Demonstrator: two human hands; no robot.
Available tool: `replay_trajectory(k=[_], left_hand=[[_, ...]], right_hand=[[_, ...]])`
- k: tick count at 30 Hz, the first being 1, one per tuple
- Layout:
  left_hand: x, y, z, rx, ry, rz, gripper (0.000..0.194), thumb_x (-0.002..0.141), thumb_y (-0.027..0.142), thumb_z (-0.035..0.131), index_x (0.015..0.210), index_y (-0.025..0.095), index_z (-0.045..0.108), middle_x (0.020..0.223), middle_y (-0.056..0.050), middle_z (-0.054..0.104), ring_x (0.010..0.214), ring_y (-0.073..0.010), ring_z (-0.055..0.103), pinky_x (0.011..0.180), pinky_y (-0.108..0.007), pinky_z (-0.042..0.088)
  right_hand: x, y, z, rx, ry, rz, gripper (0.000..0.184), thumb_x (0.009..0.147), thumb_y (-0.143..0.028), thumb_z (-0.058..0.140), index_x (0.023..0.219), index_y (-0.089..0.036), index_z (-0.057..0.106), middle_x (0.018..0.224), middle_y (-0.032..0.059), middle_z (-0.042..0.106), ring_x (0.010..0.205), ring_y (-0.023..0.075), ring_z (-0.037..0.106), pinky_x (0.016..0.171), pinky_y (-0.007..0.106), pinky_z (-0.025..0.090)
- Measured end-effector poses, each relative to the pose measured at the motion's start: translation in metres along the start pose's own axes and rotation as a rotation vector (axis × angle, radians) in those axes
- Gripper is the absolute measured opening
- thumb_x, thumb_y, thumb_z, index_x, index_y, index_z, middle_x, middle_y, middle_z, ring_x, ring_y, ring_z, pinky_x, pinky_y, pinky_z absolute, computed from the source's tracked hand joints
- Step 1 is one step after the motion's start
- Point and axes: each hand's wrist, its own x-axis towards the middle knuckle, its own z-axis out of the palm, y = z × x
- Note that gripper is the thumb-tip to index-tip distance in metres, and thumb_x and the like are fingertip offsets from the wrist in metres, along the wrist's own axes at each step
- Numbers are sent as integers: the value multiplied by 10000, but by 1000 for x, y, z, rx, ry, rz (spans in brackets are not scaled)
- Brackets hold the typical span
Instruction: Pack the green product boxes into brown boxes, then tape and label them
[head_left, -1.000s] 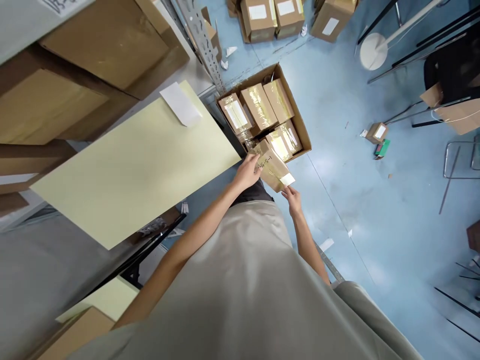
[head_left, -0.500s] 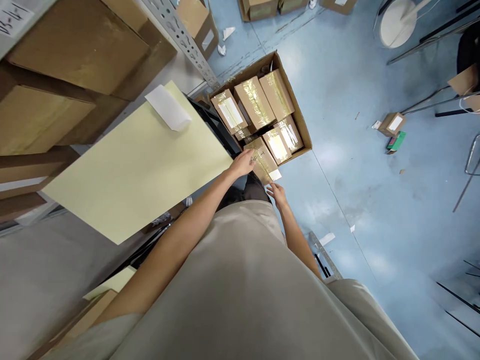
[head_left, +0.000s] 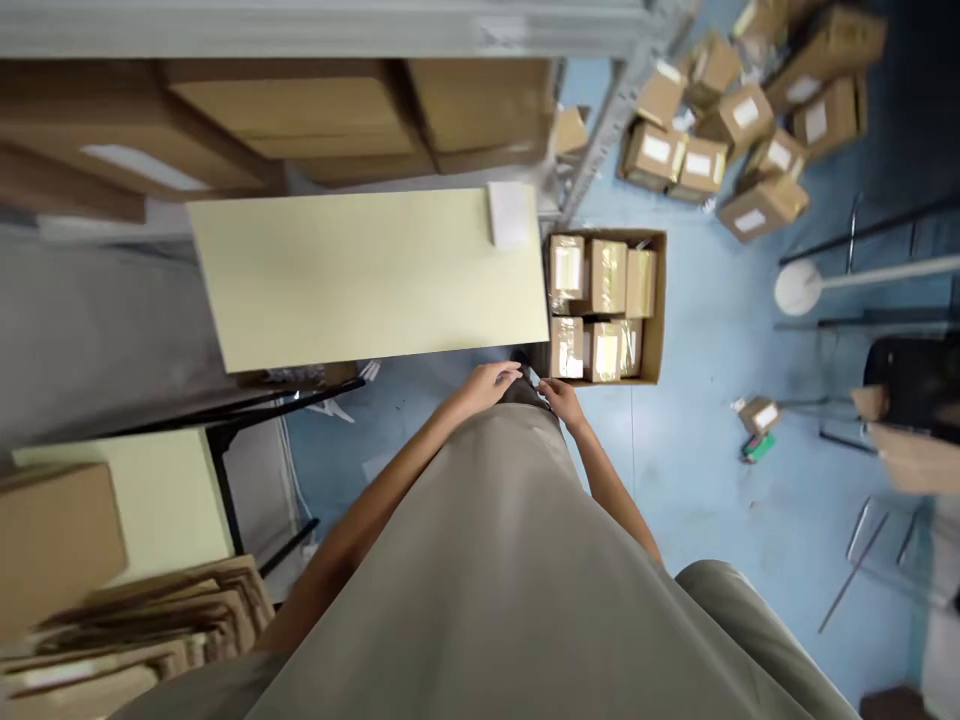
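Observation:
My left hand [head_left: 489, 386] is in front of my waist, fingers loosely curved and apart, with nothing visible in it. Beside it, my right hand [head_left: 562, 400] pinches a small grey-white thing [head_left: 532, 377], too blurred to name. Just beyond my hands stands a large open carton [head_left: 655, 345] on the floor. Several small taped boxes sit inside it in two rows. The nearest-left one is a brown box [head_left: 567, 347] with a white label. Neither hand touches the carton.
A pale yellow table top [head_left: 360, 280] lies left of the carton, with a white paper stack [head_left: 509, 214] at its corner. Metal shelving [head_left: 322, 32] holds large boxes behind it. Labelled boxes [head_left: 746, 115] lie on the floor at upper right. Flattened cardboard [head_left: 172, 620] is at lower left.
The small box that was at my hands is now in the carton's front row. My hands have drawn back toward my waist. The view has turned, showing more shelving and floor boxes.

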Motion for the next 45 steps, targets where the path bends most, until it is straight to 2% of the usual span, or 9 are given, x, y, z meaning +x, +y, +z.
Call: replay_trajectory(k=[5, 11, 14, 19, 28, 31, 36, 40, 45], left_hand=[[-107, -37, -63, -297, 471, 135, 351, 989, 526, 703, 1125, 237, 848, 1177, -110, 885, 1161, -311, 837, 1105, -472, 648], [-264, -88, -118, -436, 1014, 208, 233, 941, 475, 799, 987, 256, 865, 1057, -84, 883, 1069, -291, 834, 1058, -423, 645], [-340, -124, -122, -513, 1291, 194, 249, 949, 474, 787, 978, 242, 874, 1078, -103, 882, 1073, -304, 831, 1055, -439, 633], [-433, -185, -100, -667, 1680, 156, 305, 996, 466, 694, 1014, 230, 887, 1099, -107, 879, 1094, -290, 818, 1070, -449, 616], [-541, -266, -65, -1099, 2372, -34, 360, 914, 547, 794, 1059, 219, 817, 1040, -104, 875, 1074, -289, 829, 1106, -489, 619], [-575, -286, -72, -1168, 2483, -101, 438, 892, 594, 824, 1102, 210, 810, 1077, -118, 871, 1095, -286, 826, 1105, -481, 623], [-623, -312, -103, -1235, 2552, -161, 557, 849, 698, 861, 1110, 208, 813, 1089, -128, 865, 1067, -281, 825, 1096, -474, 629], [-645, -329, -106, -1299, 2608, -207, 608, 819, 744, 878, 1092, 203, 822, 1056, -122, 865, 1017, -274, 820, 1063, -463, 634], [-645, -334, -62, -1429, 2809, -322, 589, 805, 743, 889, 1027, 203, 811, 1046, -132, 860, 984, -264, 811, 1030, -459, 636]], right_hand=[[-7, -65, 92, -118, -190, -220, 710, 717, -827, 861, 1066, -210, 827, 1121, 125, 881, 1118, 320, 808, 1099, 496, 615], [-40, -128, 260, -352, -556, -437, 751, 751, -850, 831, 1151, -215, 825, 1231, 165, 870, 1218, 376, 809, 1168, 580, 596], [-75, -139, 351, -470, -738, -493, 704, 796, -804, 819, 1200, -228, 815, 1269, 171, 862, 1250, 392, 804, 1178, 600, 595], [-152, -133, 478, -659, -1093, -562, 608, 900, -732, 786, 1259, -242, 811, 1318, 152, 852, 1298, 372, 790, 1206, 565, 586], [-255, -87, 645, -939, -1548, -520, 545, 871, -732, 850, 1149, -263, 859, 1214, 120, 879, 1193, 332, 820, 1165, 496, 610], [-279, -75, 699, -988, -1636, -491, 545, 854, -734, 867, 1120, -258, 866, 1197, 119, 882, 1196, 333, 817, 1181, 496, 598], [-316, -68, 785, -1023, -1723, -472, 548, 900, -726, 836, 1171, -250, 862, 1256, 108, 869, 1255, 312, 792, 1194, 450, 589], [-340, -49, 834, -1134, -1823, -400, 563, 918, -716, 826, 1204, -232, 844, 1285, 116, 863, 1248, 302, 793, 1164, 427, 611], [-366, 4, 857, -1352, -2006, -239, 576, 915, -709, 834, 1243, -236, 828, 1277, 123, 868, 1264, 305, 797, 1189, 454, 603]])
